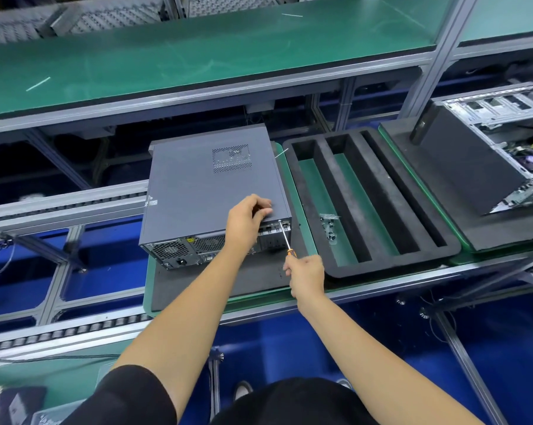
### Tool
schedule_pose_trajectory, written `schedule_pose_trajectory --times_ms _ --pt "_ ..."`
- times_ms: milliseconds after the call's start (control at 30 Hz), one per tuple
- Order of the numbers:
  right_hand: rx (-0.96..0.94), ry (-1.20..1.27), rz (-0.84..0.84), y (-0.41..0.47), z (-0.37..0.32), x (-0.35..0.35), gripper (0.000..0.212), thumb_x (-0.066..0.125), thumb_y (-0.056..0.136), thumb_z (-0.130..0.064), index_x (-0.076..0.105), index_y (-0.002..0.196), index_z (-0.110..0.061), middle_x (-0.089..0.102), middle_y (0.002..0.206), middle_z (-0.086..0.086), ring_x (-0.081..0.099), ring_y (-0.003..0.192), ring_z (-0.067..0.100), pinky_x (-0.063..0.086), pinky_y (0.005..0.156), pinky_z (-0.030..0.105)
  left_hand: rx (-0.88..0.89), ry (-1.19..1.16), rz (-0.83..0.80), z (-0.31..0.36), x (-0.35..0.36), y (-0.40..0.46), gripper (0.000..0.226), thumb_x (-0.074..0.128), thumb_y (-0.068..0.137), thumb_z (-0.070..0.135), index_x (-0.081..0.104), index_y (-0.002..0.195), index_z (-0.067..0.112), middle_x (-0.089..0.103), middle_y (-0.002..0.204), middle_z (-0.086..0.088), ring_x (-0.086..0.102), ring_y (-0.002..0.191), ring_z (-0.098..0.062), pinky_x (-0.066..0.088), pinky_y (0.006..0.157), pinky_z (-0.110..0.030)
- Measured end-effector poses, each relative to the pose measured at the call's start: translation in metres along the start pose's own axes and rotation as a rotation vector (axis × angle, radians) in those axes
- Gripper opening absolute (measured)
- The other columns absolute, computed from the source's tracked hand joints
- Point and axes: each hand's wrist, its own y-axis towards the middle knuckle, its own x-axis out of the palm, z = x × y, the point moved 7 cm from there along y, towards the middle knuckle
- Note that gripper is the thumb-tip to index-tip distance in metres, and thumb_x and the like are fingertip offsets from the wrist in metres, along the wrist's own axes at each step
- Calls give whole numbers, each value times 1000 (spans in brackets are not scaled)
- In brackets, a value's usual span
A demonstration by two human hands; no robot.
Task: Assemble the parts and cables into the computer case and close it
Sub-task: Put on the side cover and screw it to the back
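I am logging the closing stage: the grey side panel (210, 185) is already lying on the computer case (213, 194), so assembly inside looks finished, and what seems left is fastening the panel at the rear edge. My left hand (248, 220) is curling its fingers (263, 207) over that rear top edge, pressing down and gripping it. My right hand (306, 276) is wrapping its fingers around the orange handle of the screwdriver (285, 237), whose tip is meeting a screw point just beside the left fingers, at the rear corner. The case is lying on its side on a dark foam pad on the counter (289, 305), directly under and beyond both hands, vents and fan grilles facing me. A small bag, possibly of screws (329, 225), is lying just right of the screwdriver tip, in a foam tray (391, 262).
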Motion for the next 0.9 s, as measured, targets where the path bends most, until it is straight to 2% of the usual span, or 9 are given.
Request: schedule_pose_trajectory --times_ms 67,167,267,433,567,667,733,800,900 --pt "19 25 -16 -1 0 0 14 62 88 -11 56 77 -6 62 59 3 45 45 14 33 45 27 26 -5 -4 -3 1 -1 16 71 91 7 68 87 22 73 102 13 68 96 -2 57 89 -30" --pt "224 211 -154 -4 5 10 8 57 94 -11 58 86 -9 69 62 10 45 37 11 29 34 19 67 -17 -27 -5 1 -1 11 72 89 6 70 88 16 73 104 7 68 99 -4 58 88 -29" --pt "365 304 -239 -8 10 17 6 56 95 -12 59 93 -8 74 70 14 47 39 11 32 33 17 96 -16 -37 -3 1 -1 8 73 89 6 71 88 15 73 105 6 67 99 -3 55 88 -21" --pt "422 373 -271 -11 11 17 12 55 98 -17 57 90 -8 75 72 12 46 39 9 32 33 16 70 -51 -62 -1 0 -1 7 75 88 5 73 89 11 72 105 3 66 98 0 49 83 -8" --pt "374 365 -261 -20 6 23 18 55 95 -18 53 78 -12 63 57 3 36 33 10 26 34 18 -38 -191 -50 -1 -5 -10 6 74 91 12 72 91 17 74 96 7 68 92 -7 53 82 -18" --pt "230 220 -261 -30 3 34 14 52 90 -12 49 76 -11 54 54 5 29 35 14 20 38 20 -116 -341 60 -8 -12 -32 2 73 94 22 71 93 21 75 90 8 69 87 -9 56 77 -23" --pt "148 149 -275 -38 3 42 10 52 86 -9 48 78 -12 51 54 7 26 37 16 19 40 21 -272 -527 138 -23 -15 -50 7 72 95 24 71 97 17 77 92 1 73 89 -13 58 76 -30" --pt "94 112 -267 -41 1 45 16 53 85 -7 46 73 -14 48 54 7 25 38 16 18 39 21 -423 -759 156 -37 -13 -65 9 68 98 19 67 101 10 78 96 -5 76 92 -19 60 76 -32" --pt "39 82 -254 -46 1 56 38 55 85 -4 39 56 -23 48 52 1 32 39 14 18 37 20 -514 -987 165 -53 -25 -78 8 62 101 12 62 103 4 78 98 -9 77 91 -24 60 74 -26"
